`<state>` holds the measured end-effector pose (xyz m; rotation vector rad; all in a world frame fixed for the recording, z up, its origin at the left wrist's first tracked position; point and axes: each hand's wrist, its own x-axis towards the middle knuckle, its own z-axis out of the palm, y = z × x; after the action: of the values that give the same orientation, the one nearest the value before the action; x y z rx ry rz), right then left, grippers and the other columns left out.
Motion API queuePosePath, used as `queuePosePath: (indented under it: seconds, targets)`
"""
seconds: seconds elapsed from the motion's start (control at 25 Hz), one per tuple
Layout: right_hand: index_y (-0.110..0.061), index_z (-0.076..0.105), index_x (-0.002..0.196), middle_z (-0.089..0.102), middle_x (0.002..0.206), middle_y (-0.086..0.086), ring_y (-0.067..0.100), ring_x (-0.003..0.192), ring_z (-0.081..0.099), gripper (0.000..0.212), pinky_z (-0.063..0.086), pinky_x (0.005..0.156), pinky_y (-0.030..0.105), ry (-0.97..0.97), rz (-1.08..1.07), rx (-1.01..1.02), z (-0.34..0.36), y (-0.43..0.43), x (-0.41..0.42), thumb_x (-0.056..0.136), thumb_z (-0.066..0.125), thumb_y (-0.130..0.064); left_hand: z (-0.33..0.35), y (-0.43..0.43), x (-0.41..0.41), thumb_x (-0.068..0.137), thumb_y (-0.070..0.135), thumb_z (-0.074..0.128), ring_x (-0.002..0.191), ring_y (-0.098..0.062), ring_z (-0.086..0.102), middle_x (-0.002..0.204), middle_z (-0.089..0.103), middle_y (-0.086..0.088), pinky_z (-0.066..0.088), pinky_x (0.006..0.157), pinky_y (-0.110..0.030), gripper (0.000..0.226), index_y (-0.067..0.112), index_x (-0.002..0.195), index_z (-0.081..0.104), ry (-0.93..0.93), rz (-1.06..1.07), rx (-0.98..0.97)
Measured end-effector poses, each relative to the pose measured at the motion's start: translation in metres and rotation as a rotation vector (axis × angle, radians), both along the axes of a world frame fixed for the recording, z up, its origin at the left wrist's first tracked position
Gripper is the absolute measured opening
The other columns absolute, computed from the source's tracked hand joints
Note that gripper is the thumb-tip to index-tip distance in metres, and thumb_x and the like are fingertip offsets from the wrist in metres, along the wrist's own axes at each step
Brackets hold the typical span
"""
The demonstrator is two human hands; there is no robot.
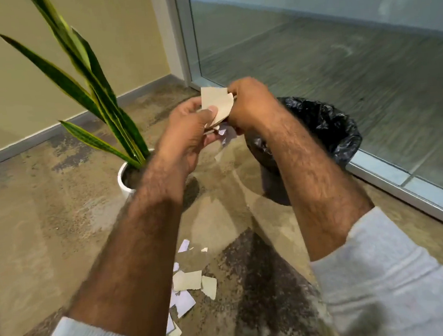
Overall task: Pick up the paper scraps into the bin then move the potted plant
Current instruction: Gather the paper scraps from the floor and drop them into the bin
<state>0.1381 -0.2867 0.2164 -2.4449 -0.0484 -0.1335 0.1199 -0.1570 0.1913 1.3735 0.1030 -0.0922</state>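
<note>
Mottled brown floor [59, 222] by a glass wall [311, 39]. Right of centre, a black-lined bin [326, 129], contents hidden. Left of centre, the potted plant [107, 105] in a white pot. Left hand [185, 136] and right hand [249, 103] pinch torn beige paper scraps [216, 102] mid-frame; loose scraps [187, 280] litter bottom centre.

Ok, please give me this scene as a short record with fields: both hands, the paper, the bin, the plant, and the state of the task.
left hand: pinches the held scraps with the thumb
right hand: grips the same held scraps
held scraps: beige and white pieces, not in the bin
floor scraps: several, lying below the forearms
bin: lined in black, beside the glass wall
potted plant: white pot, upright, no hand on it
task state: scraps only partly gathered
</note>
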Motion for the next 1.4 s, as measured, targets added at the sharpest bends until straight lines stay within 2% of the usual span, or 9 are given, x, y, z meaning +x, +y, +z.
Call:
queuePosePath:
  seconds: [0.36,0.48,0.64,0.72,0.88,0.96,1.04,1.16,1.4]
  targets:
    - [-0.009,0.074,0.103,0.073,0.098,0.015,0.032,0.091,0.072,0.019,0.056,0.064,0.036,0.043,-0.307,-0.060,-0.025,-0.125,0.025,0.086,0.066,-0.012,-0.010,-0.145,0.045,0.100,-0.001,0.051,0.077,-0.021,0.065,0.105,0.069,-0.011,0.047,0.043,-0.022,0.029,0.005,0.128,0.060,0.108,-0.142,0.128]
    - [-0.009,0.073,0.095,0.074,0.096,0.018,0.034,0.089,0.072,0.014,0.057,0.067,0.039,0.083,-0.327,-0.016,-0.045,-0.139,0.019,0.084,0.067,-0.014,-0.025,-0.165,0.052,0.100,0.001,0.053,0.093,-0.022,0.063,0.122,0.070,-0.014,0.048,0.056,-0.025,0.032,0.006,0.131,0.060,0.174,-0.175,0.199]
    - [-0.007,0.072,0.107,0.075,0.101,0.020,0.037,0.092,0.073,0.027,0.061,0.078,0.047,0.122,-0.368,0.086,-0.064,-0.152,0.012,0.081,0.065,-0.009,-0.033,-0.180,0.058,0.097,-0.003,0.056,0.090,-0.025,0.062,0.109,0.068,-0.016,0.052,0.061,-0.033,0.032,-0.001,0.129,0.063,0.171,-0.218,0.337]
    - [-0.009,0.071,0.108,0.075,0.100,0.019,0.036,0.087,0.074,0.029,0.063,0.073,0.047,0.134,-0.388,0.115,-0.067,-0.156,0.010,0.081,0.062,-0.008,-0.033,-0.182,0.064,0.095,-0.005,0.056,0.095,-0.028,0.065,0.118,0.069,-0.022,0.059,0.080,-0.045,0.033,-0.005,0.127,0.064,0.132,-0.257,0.382]
    - [-0.016,0.069,0.092,0.074,0.089,0.011,0.031,0.079,0.074,0.015,0.064,0.069,0.051,0.118,-0.418,0.190,-0.065,-0.160,0.008,0.087,0.055,-0.013,-0.027,-0.179,0.062,0.103,0.023,0.056,0.099,-0.030,0.068,0.129,0.067,-0.023,0.055,0.096,-0.048,0.036,-0.002,0.128,0.062,0.141,-0.311,0.218]
    - [-0.017,0.064,0.116,0.071,0.113,0.010,0.029,0.100,0.071,0.029,0.062,0.084,0.048,0.127,-0.441,0.136,-0.065,-0.163,0.010,0.090,0.057,-0.006,-0.025,-0.175,0.059,0.103,0.051,0.045,0.116,-0.029,0.065,0.143,0.058,-0.017,0.050,0.105,-0.047,0.061,0.005,0.143,0.052,0.143,-0.395,0.229]
    - [-0.014,0.050,0.141,0.058,0.140,0.013,0.031,0.125,0.059,0.056,0.055,0.097,0.044,0.117,-0.486,0.048,-0.063,-0.163,0.011,0.089,0.056,0.004,-0.019,-0.170,0.055,0.101,0.066,0.027,0.148,-0.027,0.038,0.164,0.033,-0.009,0.026,0.121,-0.048,0.076,0.015,0.157,0.034,0.052,-0.427,0.338]
    - [-0.012,0.047,0.145,0.054,0.145,0.014,0.031,0.132,0.054,0.063,0.049,0.102,0.039,0.035,-0.505,0.014,-0.058,-0.158,0.008,0.086,0.053,0.010,-0.011,-0.161,0.049,0.100,0.069,0.016,0.155,-0.026,0.020,0.170,0.017,-0.004,0.015,0.122,-0.052,0.074,0.026,0.159,0.029,-0.077,-0.390,0.384]
    - [-0.015,0.068,0.125,0.070,0.126,0.009,0.027,0.117,0.065,0.037,0.051,0.096,0.033,-0.086,-0.280,-0.060,-0.065,-0.083,-0.001,0.090,0.057,-0.014,-0.049,-0.088,0.022,0.103,0.060,0.026,0.125,-0.004,0.060,0.135,0.066,0.011,0.045,0.109,-0.041,0.061,0.024,0.133,0.064,-0.211,-0.115,0.335]
